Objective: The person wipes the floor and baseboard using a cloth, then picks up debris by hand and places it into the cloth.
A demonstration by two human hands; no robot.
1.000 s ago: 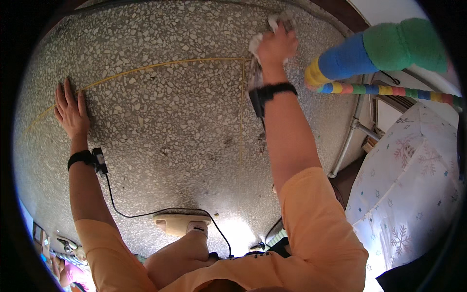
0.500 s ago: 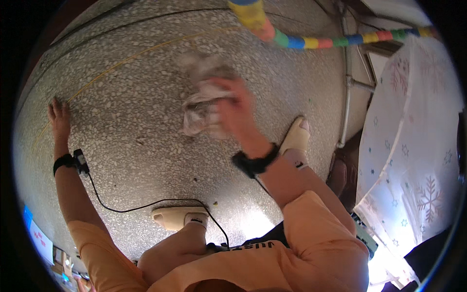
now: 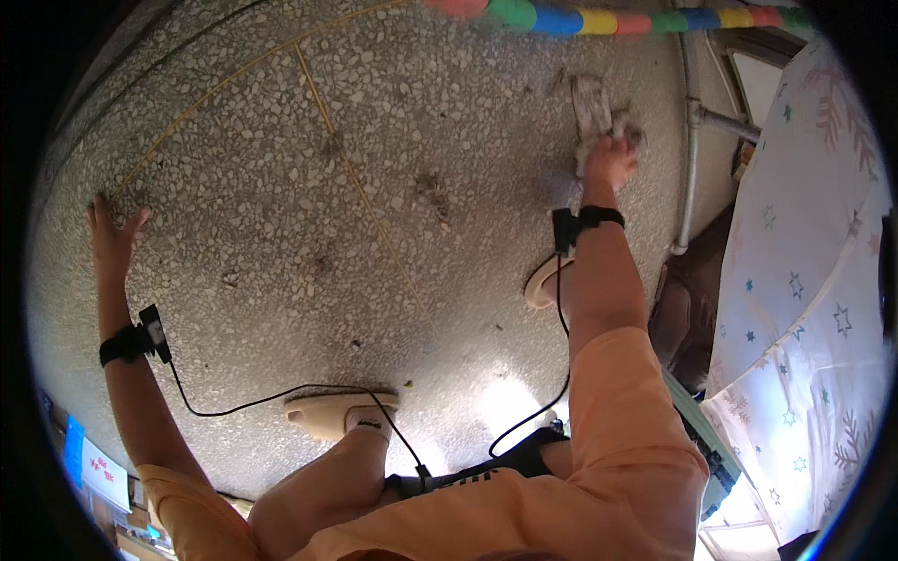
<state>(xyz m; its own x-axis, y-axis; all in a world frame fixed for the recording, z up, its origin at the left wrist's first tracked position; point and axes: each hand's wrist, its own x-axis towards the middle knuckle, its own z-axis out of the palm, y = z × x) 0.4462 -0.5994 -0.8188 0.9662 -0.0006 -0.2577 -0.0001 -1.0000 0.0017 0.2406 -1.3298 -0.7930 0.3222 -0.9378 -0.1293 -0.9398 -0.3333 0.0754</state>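
With fingers closed on a crumpled, greyish-white cloth (image 3: 591, 105), my right hand (image 3: 612, 161) presses down on the speckled stone floor (image 3: 374, 280) at the far right. Part of the cloth lies flat ahead of the fingers, and another bunch shows beside the knuckles. My left hand (image 3: 114, 238) rests at the far left with thumb and fingers spread, and nothing is in it. A small heap of dark dirt (image 3: 433, 196) lies on the floor between the hands. Each wrist wears a black strap with a small cabled box.
A metal pipe frame (image 3: 690, 168) and a white star-patterned curtain (image 3: 795, 299) bound the right side. A multicoloured banded tube (image 3: 599, 22) crosses the top. My slippered feet, one in a beige slipper (image 3: 327, 416), stand near. Brown shoes (image 3: 675, 313) sit by the curtain.
My right hand has swept the cloth from mid-floor to the far right, uncovering a yellow floor line and the dirt heap. My left hand stays at the left, its thumb now spread wider.
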